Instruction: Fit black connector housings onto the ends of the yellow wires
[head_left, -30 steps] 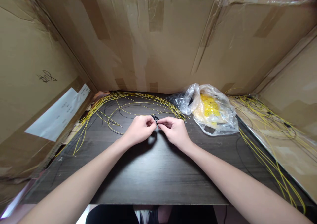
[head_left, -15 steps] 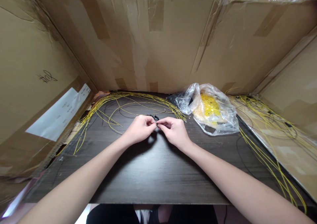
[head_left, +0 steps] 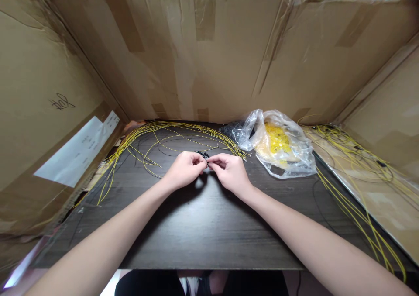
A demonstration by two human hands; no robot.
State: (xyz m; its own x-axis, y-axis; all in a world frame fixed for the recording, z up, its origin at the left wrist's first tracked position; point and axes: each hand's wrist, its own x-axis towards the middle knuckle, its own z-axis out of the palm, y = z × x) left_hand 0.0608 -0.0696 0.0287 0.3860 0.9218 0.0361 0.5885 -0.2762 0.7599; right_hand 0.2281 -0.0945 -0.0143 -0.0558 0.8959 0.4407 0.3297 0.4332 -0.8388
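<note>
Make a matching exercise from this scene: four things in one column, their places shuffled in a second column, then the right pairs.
Things
1. Small black part
2. Clear plastic bag
3. White paper sheet
4. Yellow wire tangle

Places
A. On the cardboard wall at left
B. On the tan board at right
C. Pinched between the left hand and right hand
D. On the dark table, right of the hands

Right pairs: 1-C, 2-D, 3-A, 4-B
</note>
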